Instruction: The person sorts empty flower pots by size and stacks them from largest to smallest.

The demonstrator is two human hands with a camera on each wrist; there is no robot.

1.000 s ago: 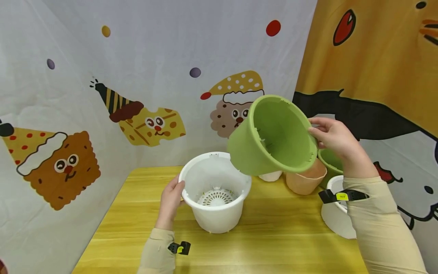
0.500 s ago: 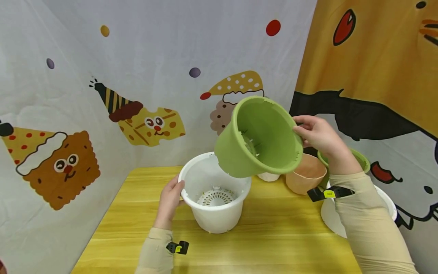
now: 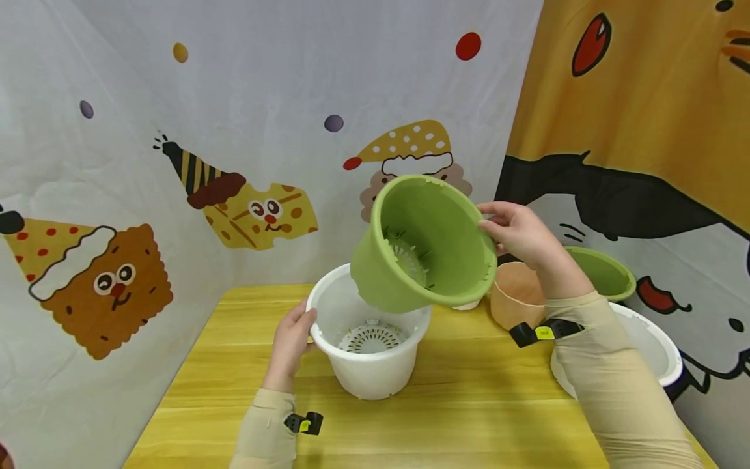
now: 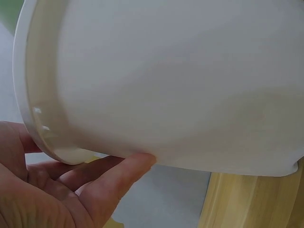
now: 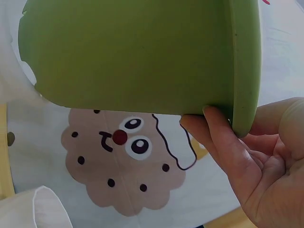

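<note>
My left hand (image 3: 293, 339) grips the left rim of a white plastic flowerpot (image 3: 375, 374), with slots in its bottom. In the left wrist view, the fingers (image 4: 128, 173) lie against the outer wall of that pot, below the rim. My right hand (image 3: 518, 233) pinches the rim of a green flowerpot (image 3: 445, 234), thumb inside and fingers outside. Tilted with its mouth to the right and toward me, the green pot overlaps the white pot's back right rim in the head view. Slots show in its bottom too. The right wrist view shows its outer side (image 5: 128, 61) up close.
Behind my right forearm stand an orange pot (image 3: 515, 296), another green pot (image 3: 603, 273) and another white pot (image 3: 650, 345). Part of a small white pot shows under the tilted one. The wooden table (image 3: 469, 417) meets a printed cloth (image 3: 263, 85) at the back.
My right hand has carried the green flowerpot left and slightly down, over the white flowerpot. More of its slotted bottom now shows. My left hand and the white flowerpot stay in place.
</note>
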